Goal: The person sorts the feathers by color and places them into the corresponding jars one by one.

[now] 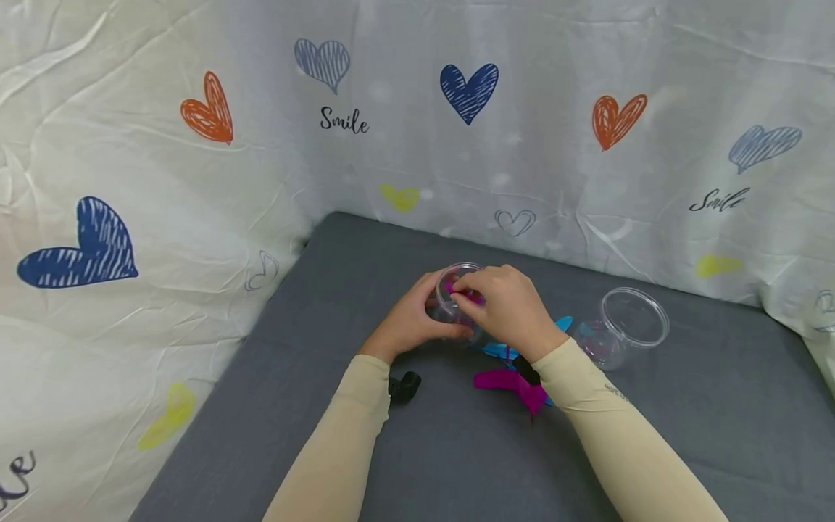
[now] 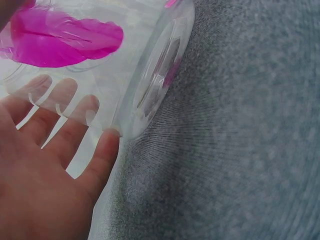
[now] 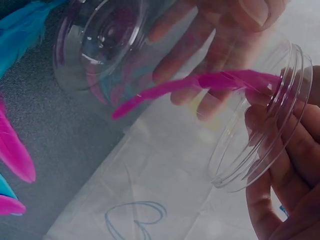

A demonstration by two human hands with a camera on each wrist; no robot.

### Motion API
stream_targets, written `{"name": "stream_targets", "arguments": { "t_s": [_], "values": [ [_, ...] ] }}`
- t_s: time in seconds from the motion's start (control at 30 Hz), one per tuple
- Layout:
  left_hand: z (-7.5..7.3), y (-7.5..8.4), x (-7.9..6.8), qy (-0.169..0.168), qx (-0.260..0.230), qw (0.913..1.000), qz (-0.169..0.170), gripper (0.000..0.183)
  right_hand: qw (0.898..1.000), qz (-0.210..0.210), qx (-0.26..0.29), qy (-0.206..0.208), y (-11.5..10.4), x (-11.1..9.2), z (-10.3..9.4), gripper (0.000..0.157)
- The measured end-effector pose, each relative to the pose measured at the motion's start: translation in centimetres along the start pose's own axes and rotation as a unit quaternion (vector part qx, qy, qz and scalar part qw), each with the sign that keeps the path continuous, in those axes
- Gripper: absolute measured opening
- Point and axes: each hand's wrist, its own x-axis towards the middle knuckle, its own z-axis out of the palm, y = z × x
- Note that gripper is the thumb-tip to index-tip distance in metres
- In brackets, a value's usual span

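Observation:
A clear plastic jar (image 1: 446, 313) stands tilted between the hands in the head view. My left hand (image 1: 417, 315) grips it around the side, fingers spread along the clear wall in the left wrist view. My right hand (image 1: 505, 304) is at the mouth, its fingers reaching inside the rim (image 3: 300, 165). Those fingers pinch one end of a magenta feather (image 3: 220, 80), which stretches down into the jar toward the base (image 3: 100, 42). From the left wrist view the same feather (image 2: 75, 40) shows broad side on.
Blue feathers (image 1: 499, 351) and a magenta feather (image 1: 505, 380) lie on the grey cloth below my right wrist. Another clear jar (image 1: 601, 346) stands to the right. By my left wrist lies a small black object (image 1: 407, 388). A white cloth printed with hearts (image 1: 469, 90) hangs behind.

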Motion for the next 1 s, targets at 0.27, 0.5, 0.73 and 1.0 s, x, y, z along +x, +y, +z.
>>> {"name": "stream_targets", "arguments": {
  "t_s": [0.27,0.5,0.73,1.0],
  "values": [
    [0.1,0.4,-0.1,-0.002,0.005,0.9999,-0.009,0.093,0.999,0.015,0.013,-0.025,0.0,0.0,-0.3,0.013],
    [0.0,0.1,-0.2,-0.006,0.007,0.9999,-0.010,0.097,0.999,0.021,0.026,0.006,-0.1,-0.6,-1.0,0.014],
    [0.2,0.0,0.0,0.005,0.028,0.9996,-0.010,0.098,0.999,0.015,0.022,0.047,0.2,-3.2,-2.7,0.014],
    [0.2,0.1,0.2,0.026,0.030,0.9991,-0.014,0.100,0.998,0.005,-0.018,0.064,0.4,-7.5,-3.7,0.014]
  ]
}}
